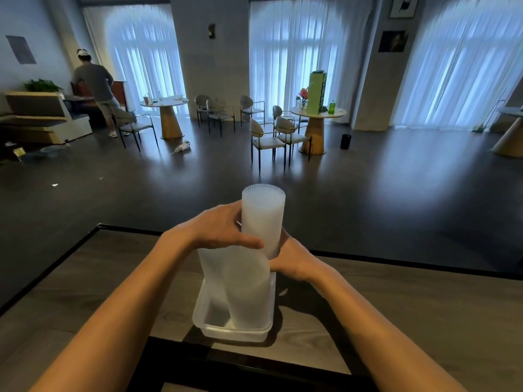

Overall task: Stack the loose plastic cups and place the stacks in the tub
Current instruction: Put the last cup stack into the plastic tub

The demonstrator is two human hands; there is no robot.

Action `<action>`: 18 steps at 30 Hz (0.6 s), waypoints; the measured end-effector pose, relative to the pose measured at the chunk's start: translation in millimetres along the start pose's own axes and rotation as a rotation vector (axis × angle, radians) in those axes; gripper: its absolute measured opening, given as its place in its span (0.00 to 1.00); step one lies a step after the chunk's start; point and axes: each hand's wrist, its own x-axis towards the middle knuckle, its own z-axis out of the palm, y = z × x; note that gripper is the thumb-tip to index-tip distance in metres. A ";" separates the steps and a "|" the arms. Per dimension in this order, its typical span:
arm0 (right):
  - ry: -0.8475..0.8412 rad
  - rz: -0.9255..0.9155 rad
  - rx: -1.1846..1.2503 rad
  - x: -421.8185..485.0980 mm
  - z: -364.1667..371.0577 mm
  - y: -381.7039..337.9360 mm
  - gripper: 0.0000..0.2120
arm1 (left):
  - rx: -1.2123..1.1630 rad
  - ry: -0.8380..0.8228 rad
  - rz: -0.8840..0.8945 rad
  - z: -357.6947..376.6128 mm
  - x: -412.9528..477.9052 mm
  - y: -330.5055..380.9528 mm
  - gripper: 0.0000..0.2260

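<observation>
- The table [396,306] carries the tub [235,333] near its front edge. No loose cups show on the part of the top that is in view, so the stacking itself looks finished or close to it.
- 2 stacks seem to be in the tub already: the front stack [249,295] stands on the tub floor with its long axis near upright, its top tipped a little away and to the left. The rear stack [208,273] rises behind it on the left, also roughly upright.
- The held stack [263,216] is above the tub, not yet in it. Its long axis runs close to vertical, leaning slightly right at the bottom; the ribbed, closed-looking end points up and away, and the lower end sits just over the top of the front stack. Placing it looks like the last step left.
- The left hand [220,230] wraps this stack at mid-height — fingers curled behind, thumb across the front.
- The right hand [294,258] closes round the lower end from the right; its fingertips are hidden behind the plastic.
- Lowering the stack calls for a free spot in the tub — the right rear looks likeliest.
</observation>
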 end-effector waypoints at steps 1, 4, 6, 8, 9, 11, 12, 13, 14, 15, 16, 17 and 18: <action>0.001 0.008 -0.003 -1.1 1.3 2.0 0.49 | 0.007 -0.006 0.003 0.8 0.8 -1.7 0.38; -0.026 0.053 -0.080 1.2 3.7 7.5 0.48 | -0.030 0.024 0.004 1.3 1.3 -5.8 0.41; -0.057 0.097 -0.128 2.6 7.2 11.7 0.48 | -0.035 0.050 -0.005 1.0 0.0 -6.4 0.43; -0.068 0.115 -0.134 3.3 11.6 15.7 0.48 | -0.025 0.075 -0.007 1.1 -1.7 -6.9 0.42; -0.075 0.113 -0.125 4.4 13.5 17.5 0.48 | -0.020 0.087 -0.009 0.9 -2.6 -7.9 0.40; -0.084 0.111 -0.100 6.0 14.0 17.2 0.49 | -0.006 0.097 -0.018 -0.3 -3.2 -8.9 0.36; -0.085 0.112 -0.089 6.1 12.5 15.4 0.49 | -0.001 0.094 -0.022 -1.1 -2.7 -9.0 0.35; -0.087 0.110 -0.080 5.6 10.1 13.6 0.49 | 0.005 0.091 -0.025 -1.5 -1.8 -9.0 0.34; -0.092 0.105 -0.076 5.4 7.2 12.5 0.48 | 0.010 0.088 -0.028 -1.5 -0.7 -10.0 0.34; -0.098 0.095 -0.076 5.3 4.3 12.2 0.47 | 0.014 0.087 -0.029 -1.1 0.6 -11.1 0.34; -0.106 0.090 -0.079 4.6 2.1 11.7 0.47 | 0.017 0.086 -0.031 0.0 2.0 -12.6 0.34; -0.111 0.086 -0.083 3.7 0.6 11.0 0.46 | 0.021 0.088 -0.032 1.0 3.4 -14.5 0.34; -0.107 0.090 -0.093 2.3 0.3 9.8 0.46 | 0.021 0.088 -0.032 2.2 4.2 -15.6 0.34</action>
